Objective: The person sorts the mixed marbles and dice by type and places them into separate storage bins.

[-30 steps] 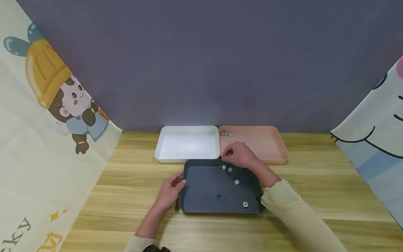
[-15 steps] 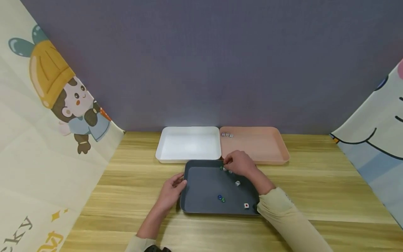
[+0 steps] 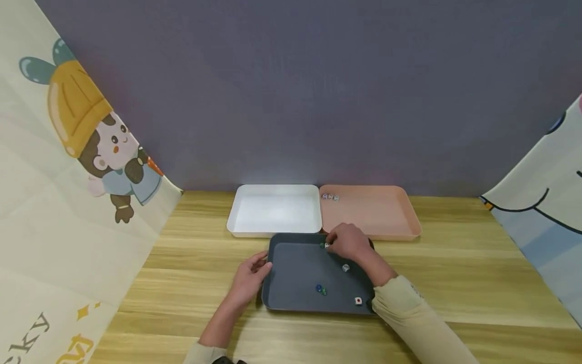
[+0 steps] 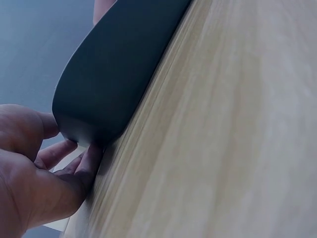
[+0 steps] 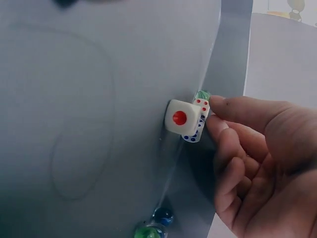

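A dark grey tray [image 3: 295,273] lies nearest the person. My left hand [image 3: 249,277] holds its left edge, thumb at the rim and fingers against the outer wall [image 4: 109,84]. Inside the tray's far edge, my right hand [image 3: 349,242] reaches down with curled fingers. Thumb and forefinger pinch at a white die [image 5: 201,106] with red and blue dots; their exact contact is partly hidden. A green marble [image 5: 202,94] sits just behind it. Another die [image 5: 182,117], showing one red dot, stands in front. Blue and green marbles [image 3: 321,289] and a red-dotted die [image 3: 358,301] lie nearer the person.
Beyond the grey tray stand a white tray [image 3: 277,210] and, right of it, a pink tray [image 3: 377,212]. Three dice [image 3: 330,197] form a row in the pink tray's far left corner. A grey backdrop [image 3: 291,101] rises behind the wooden table [image 3: 191,253].
My right hand has come down from above the far rim beside the pink tray, to the dice inside the grey tray. The left hand stays at the tray's edge.
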The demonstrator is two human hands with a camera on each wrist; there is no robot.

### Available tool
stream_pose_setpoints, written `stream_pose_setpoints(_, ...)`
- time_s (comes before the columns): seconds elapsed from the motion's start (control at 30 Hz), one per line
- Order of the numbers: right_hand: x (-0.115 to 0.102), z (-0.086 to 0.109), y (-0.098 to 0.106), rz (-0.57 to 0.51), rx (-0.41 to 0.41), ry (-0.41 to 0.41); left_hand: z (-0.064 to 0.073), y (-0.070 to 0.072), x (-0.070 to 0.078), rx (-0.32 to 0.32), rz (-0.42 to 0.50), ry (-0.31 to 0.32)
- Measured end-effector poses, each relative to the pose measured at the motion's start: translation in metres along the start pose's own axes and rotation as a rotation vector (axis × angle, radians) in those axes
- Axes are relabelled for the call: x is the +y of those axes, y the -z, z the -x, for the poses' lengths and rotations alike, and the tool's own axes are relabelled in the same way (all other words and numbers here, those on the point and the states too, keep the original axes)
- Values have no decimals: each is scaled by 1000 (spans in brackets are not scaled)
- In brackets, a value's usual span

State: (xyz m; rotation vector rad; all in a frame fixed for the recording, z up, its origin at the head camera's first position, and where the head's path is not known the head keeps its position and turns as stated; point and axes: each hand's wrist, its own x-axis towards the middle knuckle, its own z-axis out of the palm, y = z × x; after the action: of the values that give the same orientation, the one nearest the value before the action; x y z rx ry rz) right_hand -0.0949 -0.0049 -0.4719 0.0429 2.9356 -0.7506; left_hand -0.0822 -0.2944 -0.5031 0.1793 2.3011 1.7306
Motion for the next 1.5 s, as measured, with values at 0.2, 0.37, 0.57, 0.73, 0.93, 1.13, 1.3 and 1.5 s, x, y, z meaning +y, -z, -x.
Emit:
stream_pose_setpoints(0.2,-1,2,-2,1,-15,8,0,0,-3,10,-11,15)
stream_pose_setpoints(0.37,-3,3,0,30,-52,6,0,0,-2,8,2,24)
stream_pose_setpoints(0.57,2,1,-2,-17,-73,16,0,0,-3,10,0,17)
stream_pose_setpoints(0.73,5,0,-2,20,-74,19,-1,-1,-3,3,9,13)
stream_pose_setpoints(0.93,8,-1,-6,25,-81,-7,-2,-2,-2,5,6,17)
stream_pose_setpoints(1.13,9,-1,-7,-61,-63,90,-2,-1,-2,7,-8,18)
stream_pose_setpoints(1.3,9,-1,-4,-230,-73,196,-2,-1,-2,6,0,24)
stream_pose_setpoints(1.5,7,0,-1,-458,-33,252,-2,-1,-1,2,1,32)
